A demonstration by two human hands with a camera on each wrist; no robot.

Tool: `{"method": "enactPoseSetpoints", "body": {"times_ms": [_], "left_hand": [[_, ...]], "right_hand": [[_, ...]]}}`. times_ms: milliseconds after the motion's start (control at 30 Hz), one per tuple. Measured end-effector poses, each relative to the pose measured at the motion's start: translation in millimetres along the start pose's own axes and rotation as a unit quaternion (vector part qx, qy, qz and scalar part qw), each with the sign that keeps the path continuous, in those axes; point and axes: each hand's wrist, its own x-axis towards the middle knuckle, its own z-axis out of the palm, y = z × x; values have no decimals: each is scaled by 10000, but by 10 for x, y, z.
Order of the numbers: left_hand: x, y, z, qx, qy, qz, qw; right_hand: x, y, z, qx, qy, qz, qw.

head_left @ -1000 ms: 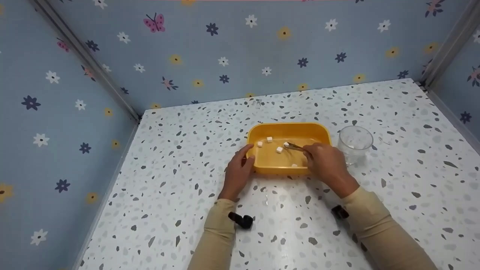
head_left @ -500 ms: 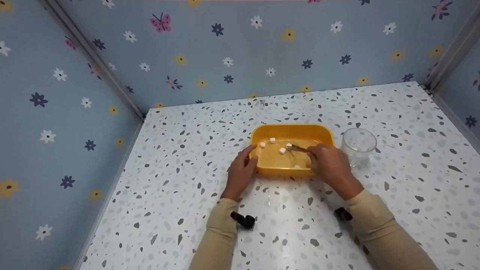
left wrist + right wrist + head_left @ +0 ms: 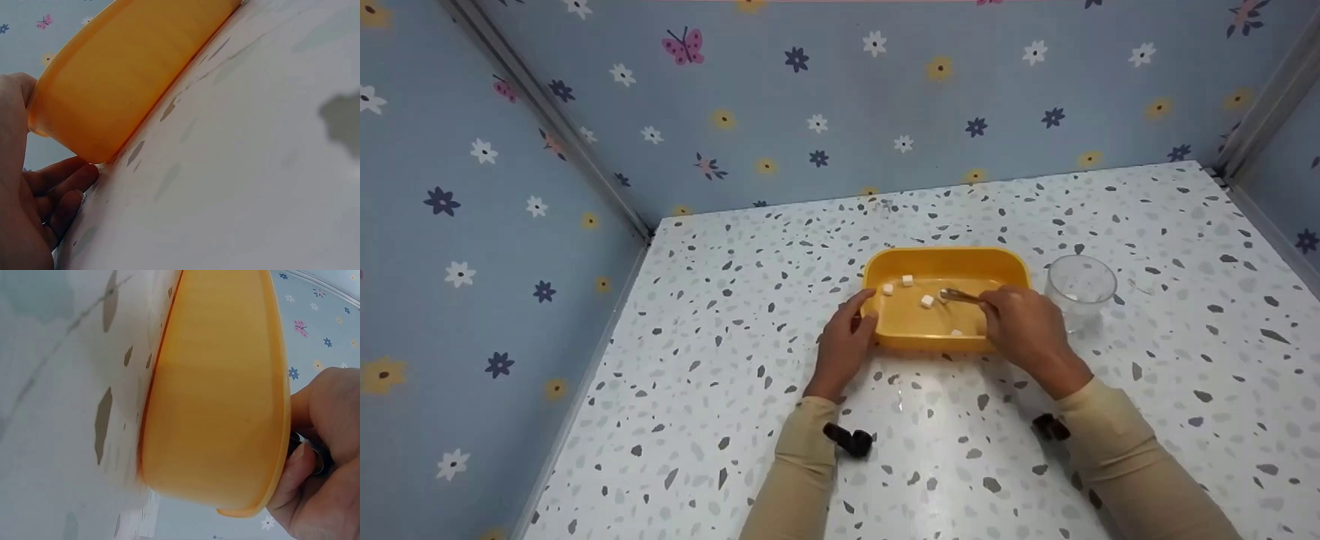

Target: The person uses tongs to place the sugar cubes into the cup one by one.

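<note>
A yellow plastic tray (image 3: 945,343) stands on the table with several small white cubes (image 3: 927,301) inside. My left hand (image 3: 844,349) holds the tray's left end, its fingers about the rim and outer wall. In the left wrist view the lower fingers (image 3: 67,211) bend below the tray's corner, close to the tabletop. My right hand (image 3: 1027,326) reaches over the tray's right side and grips small metal tongs (image 3: 962,296). Their tips are low in the tray beside a cube, partly covering another pale piece. Whether they pinch it cannot be told.
A clear drinking glass (image 3: 1081,289) stands just right of the tray, close to my right hand. The speckled white table (image 3: 735,337) meets a flowered blue wall (image 3: 847,97) at the back and another on the left.
The head view has shifted slightly. The tongs' tips have moved a little to the right, and the white cube at them shows less than before. My left hand stays on the tray.
</note>
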Motion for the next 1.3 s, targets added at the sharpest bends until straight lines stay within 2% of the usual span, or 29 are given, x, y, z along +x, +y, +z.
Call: {"method": "enactPoseSetpoints", "body": {"times_ms": [233,600,767,1067,1300], "left_hand": [[14,26,23,21,-33,-111,9999],[24,32,21,50,-34,-32,10000],[14,34,24,62,-69,-78,9999],[-2,-9,12,157,-61,102,9998],[9,14,16,121,-29,-86,9999]], "right_hand": [[7,16,-32,43,-2,94,9999],[17,-28,-108,76,9,175,9998],[2,-50,-166,-10,165,110,9998],[-20,-104,-287,-20,384,6,9993],[-8,-130,-373,-49,422,-2,9991]]}}
